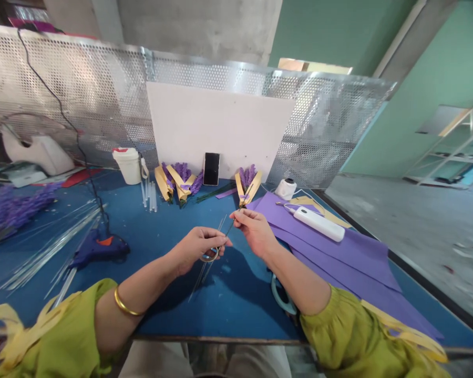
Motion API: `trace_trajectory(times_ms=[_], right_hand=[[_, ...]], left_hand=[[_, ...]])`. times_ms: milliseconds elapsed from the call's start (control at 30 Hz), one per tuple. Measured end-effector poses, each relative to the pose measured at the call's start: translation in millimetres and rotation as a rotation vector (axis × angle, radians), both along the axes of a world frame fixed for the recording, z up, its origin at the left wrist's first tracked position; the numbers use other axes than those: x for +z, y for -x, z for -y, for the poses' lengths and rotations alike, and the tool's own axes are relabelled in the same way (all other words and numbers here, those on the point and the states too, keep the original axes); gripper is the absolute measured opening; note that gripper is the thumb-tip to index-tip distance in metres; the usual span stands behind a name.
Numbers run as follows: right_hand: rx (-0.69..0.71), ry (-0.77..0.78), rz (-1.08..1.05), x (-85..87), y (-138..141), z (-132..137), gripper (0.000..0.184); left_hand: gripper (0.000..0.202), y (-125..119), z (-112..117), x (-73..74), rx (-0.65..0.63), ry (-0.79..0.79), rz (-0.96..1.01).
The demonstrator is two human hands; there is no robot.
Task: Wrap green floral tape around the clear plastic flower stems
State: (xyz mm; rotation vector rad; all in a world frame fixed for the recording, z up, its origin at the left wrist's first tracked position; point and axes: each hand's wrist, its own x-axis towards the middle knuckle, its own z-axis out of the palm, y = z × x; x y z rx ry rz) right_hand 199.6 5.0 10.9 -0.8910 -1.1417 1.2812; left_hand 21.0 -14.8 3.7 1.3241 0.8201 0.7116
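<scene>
My left hand (207,244) is closed around a small roll of tape (209,257), seen as a ring under the fingers. Its thumb and forefinger pinch the lower end of a thin dark green strip (229,229). My right hand (253,228) pinches the upper end, so the strip runs slantwise between both hands above the blue table. Just beyond the right fingertips is a small purple flower bunch in tan paper (246,186); whether the fingers touch it I cannot tell. Thin clear sticks (199,281) lie under my left hand.
Left are a blue glue gun (98,251), clear wires (55,244) and purple flowers (19,210). Behind stand wrapped bunches (181,181), a phone (212,169) and a white cup (127,165). Right are purple sheets (339,257), a white power bank (319,223) and scissors (281,296).
</scene>
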Motion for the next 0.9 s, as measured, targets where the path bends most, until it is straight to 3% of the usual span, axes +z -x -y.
trace_trajectory(times_ms=[233,500,600,900], right_hand=[[-0.098,-0.027,0.042,-4.5,2.5,0.9,0.031],[-0.168,-0.042,-0.1,11.0,-18.5,-14.4,0.032],[-0.217,-0.084,-0.172,17.6,-32.8,-23.0,0.023],[-0.289,-0.053,-0.187,14.5,-34.9,-25.6,0.025]], left_hand=[[0.031,0.0,-0.8,-1.6,-0.043,-0.009,0.013],[0.031,1.2,-1.2,-1.9,-0.069,0.047,0.041],[0.029,1.3,-0.4,-1.8,-0.088,0.054,0.032],[0.028,2.4,0.3,-3.5,-0.151,0.05,-0.01]])
